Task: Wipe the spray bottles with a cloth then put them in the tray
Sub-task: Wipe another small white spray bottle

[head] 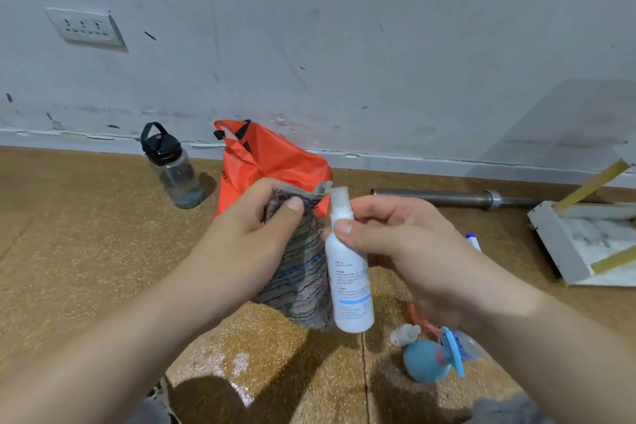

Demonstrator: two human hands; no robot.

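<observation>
My right hand pinches a white spray bottle by its neck and holds it upright above the floor. Just left of it, my left hand grips a striped grey cloth that hangs down and touches the bottle's side. A blue spray bottle with a blue trigger lies on the floor below my right wrist. The white tray with yellow handles sits on the floor at the right. A small white bottle with a blue cap peeks out behind my right hand.
An orange plastic bag stands behind my hands by the wall. A clear water bottle with a black lid stands to its left. A steel bar lies along the skirting. The floor is brown cork.
</observation>
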